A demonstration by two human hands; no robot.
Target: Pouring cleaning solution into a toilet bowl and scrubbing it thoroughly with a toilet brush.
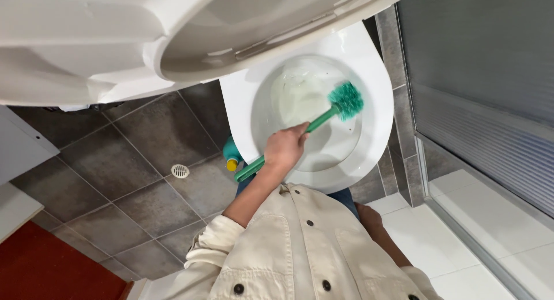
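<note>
My left hand (284, 148) is shut around the handle of a green toilet brush (321, 120). The brush's teal bristle head (347, 101) is inside the white toilet bowl (378, 124), against its far right wall, and looks blurred. Water lies in the bottom of the bowl. My right hand (366, 214) hangs low beside my cream jacket, near the toilet's front edge; its fingers are mostly hidden.
The raised toilet lid and seat (190, 40) fill the top of the view. A teal bottle with a yellow cap (232, 156) stands on the dark floor tiles beside the bowl, near a round floor drain (180, 170). A ribbed shower door (485, 92) is on the right.
</note>
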